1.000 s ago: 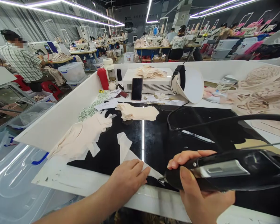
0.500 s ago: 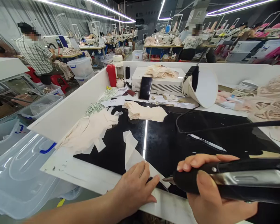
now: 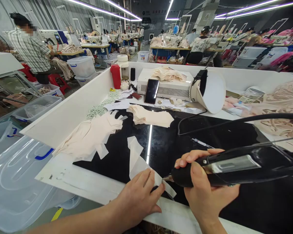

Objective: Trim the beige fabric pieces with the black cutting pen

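Observation:
My right hand [image 3: 205, 191] grips a black corded hand tool [image 3: 236, 167], its metal tip touching a white strip of material [image 3: 139, 162] on the black glossy work surface [image 3: 210, 136]. My left hand [image 3: 139, 198] lies flat on the near end of that strip, fingers spread, pressing it down beside the tool's tip. A pile of cream fabric pieces [image 3: 90, 136] lies to the left, and a smaller stack of cream pieces [image 3: 151, 117] sits farther back.
White walls [image 3: 70, 112] border the table. At the back stand a white box machine [image 3: 166, 86], a leaning phone [image 3: 151, 91], a red bottle [image 3: 116, 76] and a white cap-like object [image 3: 210, 89]. A pen [image 3: 201, 143] lies on the black surface. Clear plastic bins [image 3: 17, 182] sit at left. Other people work at distant tables.
The view shifted slightly. My right hand moved the tool tip a little up and left along the white strip; my left hand stayed pressing the strip's near end.

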